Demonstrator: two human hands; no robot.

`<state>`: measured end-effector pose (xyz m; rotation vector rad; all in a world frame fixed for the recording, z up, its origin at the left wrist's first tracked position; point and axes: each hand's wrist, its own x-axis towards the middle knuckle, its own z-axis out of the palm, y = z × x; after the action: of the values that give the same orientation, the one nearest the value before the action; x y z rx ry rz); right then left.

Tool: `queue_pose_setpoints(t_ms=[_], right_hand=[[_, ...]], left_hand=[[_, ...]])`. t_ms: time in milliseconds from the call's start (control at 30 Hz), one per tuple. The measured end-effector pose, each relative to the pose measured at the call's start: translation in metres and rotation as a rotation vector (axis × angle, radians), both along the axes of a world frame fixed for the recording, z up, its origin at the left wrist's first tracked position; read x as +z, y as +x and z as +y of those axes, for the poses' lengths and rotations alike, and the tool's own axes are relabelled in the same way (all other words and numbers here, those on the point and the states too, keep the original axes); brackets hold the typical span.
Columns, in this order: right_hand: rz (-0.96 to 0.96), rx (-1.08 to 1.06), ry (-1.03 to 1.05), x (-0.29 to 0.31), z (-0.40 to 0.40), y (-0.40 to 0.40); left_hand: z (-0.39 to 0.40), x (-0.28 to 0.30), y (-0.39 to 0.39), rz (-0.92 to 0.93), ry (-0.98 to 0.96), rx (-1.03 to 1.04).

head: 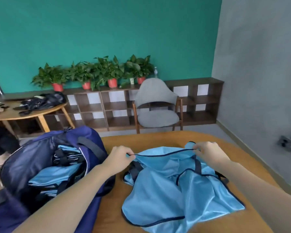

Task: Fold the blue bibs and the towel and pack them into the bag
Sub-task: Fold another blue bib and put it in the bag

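- Landmark = blue bib (175,187), crumpled on my orange-brown desk (158,137).
- Just left of bib, touching desk edge: navy bag (32,165), open, w/ folded bibs (54,177) stacked inside. My left forearm crosses over the bag's right side.
- Well behind bib: grey chair (155,105), then low wooden shelf (196,101) w/ potted plants (97,73) on top, along the teal wall.
- Behind-left of bib, past the bag: round wooden table (23,113) w/ black stuff on it.
- Nothing lies on top of the bib.
- Bib's dark-trimmed top edge runs left–right, taut btwn my hands; rest spills toward me in a heap.
- Left hand (120,158) grip: pinching trim at left end.
- Right hand (208,153) grip: pinching trim at right end.
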<state>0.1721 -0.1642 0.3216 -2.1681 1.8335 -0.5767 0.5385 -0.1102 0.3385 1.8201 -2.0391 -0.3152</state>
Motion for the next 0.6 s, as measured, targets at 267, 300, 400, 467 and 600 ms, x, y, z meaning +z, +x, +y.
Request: queue_pose_setpoints(t_ms=[267,300,400,467,600], right_hand=[[-0.108,0.342,-0.135,-0.036,0.084,0.025],[-0.116,0.404,-0.165,-0.041,0.095,0.027],[-0.147,0.467,-0.189,-0.057,0.118,0.031],[-0.141,0.496,-0.174,-0.063,0.129,0.034],[-0.052,0.593,-0.197,-0.071,0.152,0.048]], left_hand=[[0.064,-0.049,-0.032,-0.025,-0.235,-0.036],[0.077,-0.055,-0.039,-0.017,-0.290,-0.084],[0.117,-0.075,-0.056,0.149,-0.194,-0.274],[0.134,-0.089,-0.064,0.191,-0.063,-0.321],[0.147,-0.108,-0.068,0.166,-0.101,-0.303]])
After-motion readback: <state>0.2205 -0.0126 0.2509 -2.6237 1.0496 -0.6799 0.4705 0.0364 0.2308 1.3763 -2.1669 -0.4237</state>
